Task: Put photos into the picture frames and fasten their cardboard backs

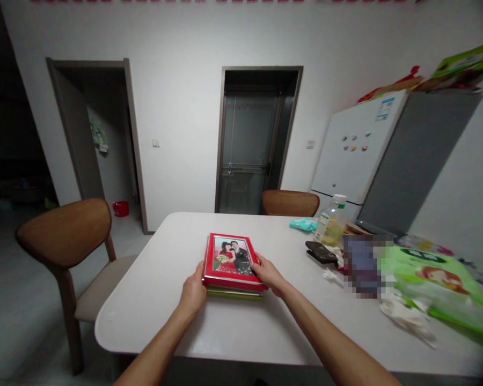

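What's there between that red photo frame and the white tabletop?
In the head view, a thin green-edged item shows beneath the red photo frame, above the white tabletop. Mostly covered, it can't be identified.

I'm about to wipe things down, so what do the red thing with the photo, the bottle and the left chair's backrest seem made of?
Red thing with the photo: perhaps laminated card or plastic, slightly glossy; its edges catch the light. Bottle: probably clear plastic, glass possible; yellowish contents show through. Backrest: likely satin-finished wood, judging by its smooth brown surface.
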A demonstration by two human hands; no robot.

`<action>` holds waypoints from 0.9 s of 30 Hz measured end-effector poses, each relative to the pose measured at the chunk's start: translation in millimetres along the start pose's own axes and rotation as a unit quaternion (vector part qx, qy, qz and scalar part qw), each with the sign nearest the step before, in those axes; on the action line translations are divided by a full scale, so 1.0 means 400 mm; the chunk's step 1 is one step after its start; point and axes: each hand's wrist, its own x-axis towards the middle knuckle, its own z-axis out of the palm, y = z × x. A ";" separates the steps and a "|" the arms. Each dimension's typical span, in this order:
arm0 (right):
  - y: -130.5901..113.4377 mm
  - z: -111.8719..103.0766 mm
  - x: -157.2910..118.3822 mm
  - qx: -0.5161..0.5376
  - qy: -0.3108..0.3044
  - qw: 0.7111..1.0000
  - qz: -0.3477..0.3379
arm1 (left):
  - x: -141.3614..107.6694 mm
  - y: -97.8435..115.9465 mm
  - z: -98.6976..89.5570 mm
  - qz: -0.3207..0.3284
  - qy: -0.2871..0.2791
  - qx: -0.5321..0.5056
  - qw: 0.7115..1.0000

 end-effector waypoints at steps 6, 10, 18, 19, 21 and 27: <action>-0.016 0.048 0.064 -0.027 -0.007 1.000 -0.012 | 0.028 -0.048 -0.023 -0.036 0.016 0.016 0.999; -0.009 0.038 0.057 -0.024 -0.019 0.999 -0.011 | 0.003 -0.042 -0.007 -0.034 0.016 0.010 0.999; 0.012 0.021 0.029 0.079 -0.064 0.995 0.004 | -0.045 -0.009 0.039 -0.036 0.049 0.034 0.998; 0.014 0.021 0.027 0.083 -0.066 0.994 0.003 | -0.044 -0.010 0.041 -0.039 0.053 0.037 0.997; 0.016 0.023 0.026 0.067 -0.058 0.996 -0.001 | -0.039 -0.014 0.041 -0.041 0.056 0.041 0.997; 0.003 0.049 0.024 -0.131 0.001 0.991 0.000 | -0.012 -0.034 0.021 -0.045 0.057 0.031 0.997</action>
